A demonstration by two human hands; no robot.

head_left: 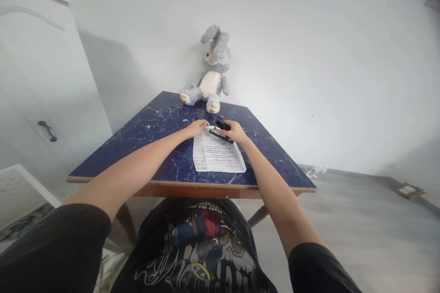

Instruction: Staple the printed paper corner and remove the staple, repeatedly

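Note:
Printed sheets of white paper [220, 156] lie on the dark blue marbled table [275, 160], their left side and right edge slightly raised. At the far left corner of the paper, my left hand [197, 128] has its fingers pinched together on the edge. My right hand [236, 132] is wrapped around a black stapler [222, 136], which sits at a slant over the paper's far edge. The stapler's upper arm is lifted away from its base. Whether paper lies between its jaws, I cannot tell.
A grey plush rabbit [210, 83] sits at the table's far edge against the wall. Left of the table stands a white cabinet [41, 82] with a dark handle. A small brown box [409, 190] and a clear plastic piece [316, 171] are on the floor at right.

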